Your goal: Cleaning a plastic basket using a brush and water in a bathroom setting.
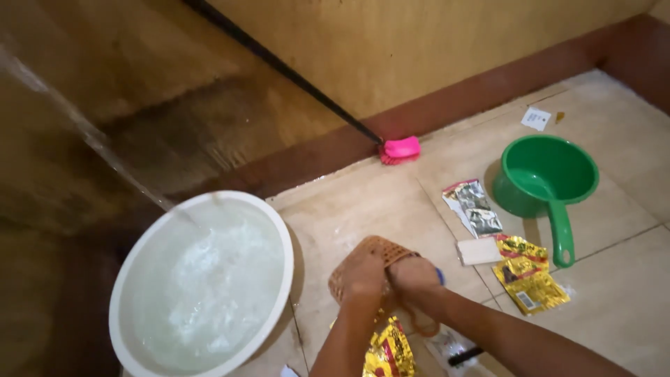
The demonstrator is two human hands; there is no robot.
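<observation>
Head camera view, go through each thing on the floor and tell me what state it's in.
White basin: full of foamy water, a stream pouring in.
Woven basket: tipped on the tiles, gripped by left hand and right hand.
Green dipper: upright, looks empty.
Silver sachet: torn open, flat.
Yellow sachets: opened, crumpled.
Pink brush: resting at the wall.

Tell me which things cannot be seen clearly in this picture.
Head view:
- Woven brown item: mostly covered by the left hand and right hand; its kind is unclear.
- Blue thing: only a sliver shows past the right hand.
- Gold packet: cut by the bottom edge.
- White basin: cut off at the bottom edge.
</observation>
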